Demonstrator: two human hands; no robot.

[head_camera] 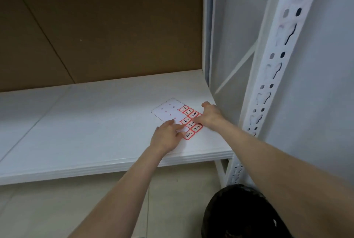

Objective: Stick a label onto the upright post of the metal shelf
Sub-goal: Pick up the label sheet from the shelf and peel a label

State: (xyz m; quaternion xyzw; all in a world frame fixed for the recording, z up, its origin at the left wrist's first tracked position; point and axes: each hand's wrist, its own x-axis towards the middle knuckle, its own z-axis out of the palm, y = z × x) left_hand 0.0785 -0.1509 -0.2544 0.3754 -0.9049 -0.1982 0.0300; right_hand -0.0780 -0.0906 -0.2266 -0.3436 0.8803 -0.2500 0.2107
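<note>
— Looking at the white shelf board (95, 122), where does the label sheet (168, 111) lie?

— Flat on the board's right part, near its front edge. Its far left half is bare backing; red-bordered labels (192, 122) with handwritten numbers fill the near right half.

— And the hands?

— Both are on the sheet. The left hand (165, 137) presses down at the near left side, fingers spread flat, holding nothing. The right hand (210, 116) rests on the right edge, fingers curled over the labels; I cannot tell whether it grips one.

— The upright post (275, 61)?

— White, perforated with keyhole slots, standing right of the board, apart from both hands. No label shows on its visible face.

— Anything else?

— Brown board (95, 26) lines the back of the shelf, and a dark rounded object (239, 212) sits at the near right on the floor.
</note>
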